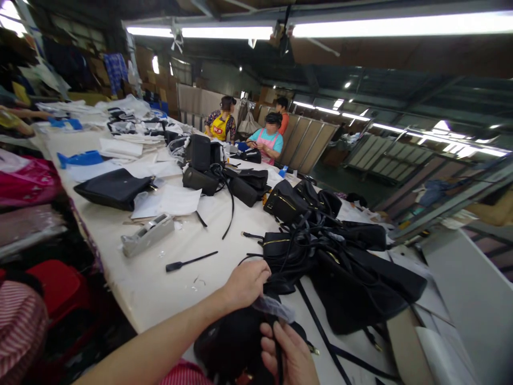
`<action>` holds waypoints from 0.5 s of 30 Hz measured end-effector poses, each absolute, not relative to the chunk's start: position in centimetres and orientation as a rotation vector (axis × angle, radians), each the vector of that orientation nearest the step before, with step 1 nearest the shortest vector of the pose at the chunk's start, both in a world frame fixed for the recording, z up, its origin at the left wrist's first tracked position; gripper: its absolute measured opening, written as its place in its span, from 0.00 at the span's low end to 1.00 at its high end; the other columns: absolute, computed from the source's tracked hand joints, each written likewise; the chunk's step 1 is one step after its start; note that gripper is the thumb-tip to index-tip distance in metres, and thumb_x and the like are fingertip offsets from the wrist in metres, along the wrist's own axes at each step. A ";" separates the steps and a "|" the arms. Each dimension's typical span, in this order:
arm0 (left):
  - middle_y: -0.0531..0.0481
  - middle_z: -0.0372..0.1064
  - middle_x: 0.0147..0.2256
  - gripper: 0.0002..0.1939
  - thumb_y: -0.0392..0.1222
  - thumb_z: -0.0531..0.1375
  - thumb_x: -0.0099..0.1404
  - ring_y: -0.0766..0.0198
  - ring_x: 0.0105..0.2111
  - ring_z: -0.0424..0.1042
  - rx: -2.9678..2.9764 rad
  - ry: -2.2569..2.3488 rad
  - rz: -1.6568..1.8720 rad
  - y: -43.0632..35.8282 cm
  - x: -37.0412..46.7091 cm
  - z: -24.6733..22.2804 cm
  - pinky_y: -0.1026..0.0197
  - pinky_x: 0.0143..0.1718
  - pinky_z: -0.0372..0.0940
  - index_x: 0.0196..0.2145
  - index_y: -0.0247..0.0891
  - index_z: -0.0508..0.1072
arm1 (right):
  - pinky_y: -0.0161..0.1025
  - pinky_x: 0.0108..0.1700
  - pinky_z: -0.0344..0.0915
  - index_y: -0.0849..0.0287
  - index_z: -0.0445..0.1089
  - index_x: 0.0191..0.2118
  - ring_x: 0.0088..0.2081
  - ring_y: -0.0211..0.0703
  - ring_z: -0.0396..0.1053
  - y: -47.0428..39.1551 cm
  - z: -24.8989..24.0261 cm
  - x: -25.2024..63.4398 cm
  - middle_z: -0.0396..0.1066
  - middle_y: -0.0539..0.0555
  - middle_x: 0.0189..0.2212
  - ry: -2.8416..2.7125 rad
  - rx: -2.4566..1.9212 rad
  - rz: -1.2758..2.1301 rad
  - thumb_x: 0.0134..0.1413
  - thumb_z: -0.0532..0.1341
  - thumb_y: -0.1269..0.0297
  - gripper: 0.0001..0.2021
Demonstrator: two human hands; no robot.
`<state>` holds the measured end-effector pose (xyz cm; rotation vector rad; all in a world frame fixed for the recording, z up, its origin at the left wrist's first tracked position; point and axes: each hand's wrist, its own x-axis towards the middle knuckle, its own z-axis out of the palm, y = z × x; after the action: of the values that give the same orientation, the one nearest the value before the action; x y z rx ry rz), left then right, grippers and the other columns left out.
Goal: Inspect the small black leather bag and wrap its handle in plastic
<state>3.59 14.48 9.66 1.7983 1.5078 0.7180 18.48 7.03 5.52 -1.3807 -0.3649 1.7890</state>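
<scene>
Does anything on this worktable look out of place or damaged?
No damage stands out. What looks untidy: tangled straps sprawl over the heaped black bags beyond the right hand, and small scraps litter the tabletop near a loose strap piece.

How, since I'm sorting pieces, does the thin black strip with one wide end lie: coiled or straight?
Straight: the thin black strip stretches in one line on the white tabletop, with no loop.

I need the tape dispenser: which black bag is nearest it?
The black bag near the table's left edge, behind the tape dispenser; others lie farther right or back.
</scene>
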 end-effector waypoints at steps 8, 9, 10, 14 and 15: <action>0.55 0.68 0.22 0.05 0.39 0.62 0.58 0.64 0.26 0.67 1.824 1.423 0.693 16.0 4.5 9.7 0.65 0.29 0.58 0.29 0.39 0.78 | 0.23 0.15 0.58 0.60 0.73 0.35 0.22 0.31 0.69 9.7 4.4 17.4 0.76 0.49 0.26 -0.499 -1.268 1.575 0.23 0.77 0.47 0.31; 0.54 0.70 0.25 0.05 0.37 0.61 0.59 0.64 0.30 0.69 1.843 1.413 0.737 15.9 4.9 10.2 0.66 0.33 0.59 0.30 0.39 0.79 | 0.24 0.15 0.58 0.61 0.73 0.35 0.22 0.33 0.70 9.6 4.0 17.7 0.76 0.50 0.26 -0.543 -1.259 1.608 0.25 0.77 0.47 0.30; 0.53 0.72 0.29 0.06 0.37 0.60 0.61 0.63 0.33 0.70 1.883 1.390 0.794 15.5 5.2 10.7 0.65 0.36 0.60 0.33 0.39 0.79 | 0.25 0.14 0.59 0.61 0.73 0.34 0.22 0.35 0.71 9.3 3.6 18.3 0.76 0.51 0.25 -0.606 -1.254 1.668 0.27 0.76 0.47 0.28; 0.49 0.73 0.33 0.10 0.38 0.56 0.66 0.62 0.34 0.70 2.182 1.069 0.925 12.4 5.9 11.5 0.65 0.38 0.62 0.38 0.40 0.78 | 0.31 0.15 0.61 0.62 0.73 0.28 0.16 0.38 0.67 7.5 1.8 21.4 0.71 0.51 0.18 -0.838 -1.235 1.934 0.37 0.73 0.45 0.22; 0.49 0.73 0.32 0.11 0.36 0.56 0.65 0.62 0.33 0.70 2.229 0.975 0.908 11.3 5.9 11.1 0.65 0.36 0.63 0.39 0.39 0.78 | 0.33 0.16 0.62 0.61 0.73 0.27 0.16 0.38 0.66 7.0 1.4 22.1 0.70 0.50 0.17 -0.841 -1.223 1.943 0.38 0.72 0.44 0.22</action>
<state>5.94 11.33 11.11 2.2291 0.9751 0.9081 22.15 6.96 1.39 -1.2232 -0.8406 1.9430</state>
